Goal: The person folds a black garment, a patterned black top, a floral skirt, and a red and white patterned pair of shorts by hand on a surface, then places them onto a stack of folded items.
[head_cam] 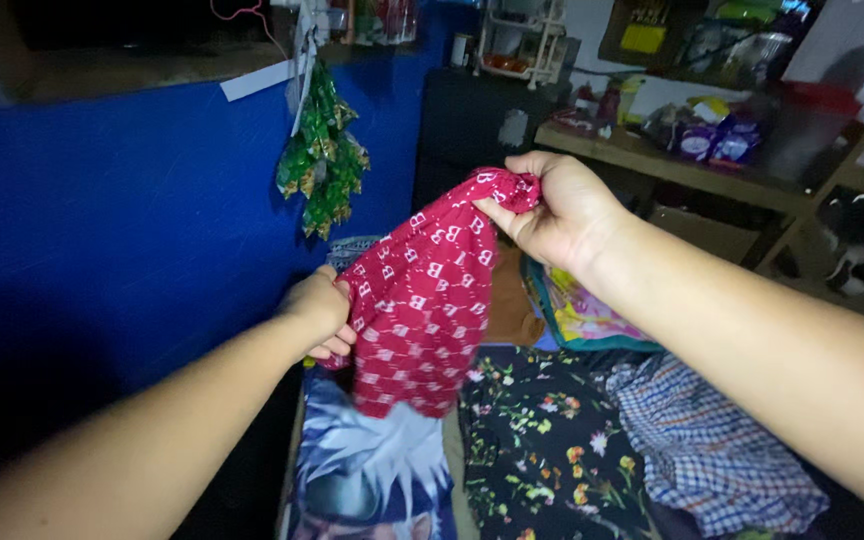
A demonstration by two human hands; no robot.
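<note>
A red cloth with a white printed pattern (422, 310) hangs in the air in front of me. My right hand (552, 210) pinches its top corner, raised at the centre of the view. Lower and to the left, my left hand (320, 312) grips the cloth's left edge. The cloth hangs down between both hands over a bed covered with fabrics.
Below lie a black floral fabric (537, 450), a blue-white checked cloth (712, 450), a colourful folded cloth (582, 315) and a printed sheet with a white-haired figure (372, 470). A blue wall (122, 220) stands at the left with green foil packets (320, 155) hanging. A cluttered wooden shelf (672, 165) is at the back right.
</note>
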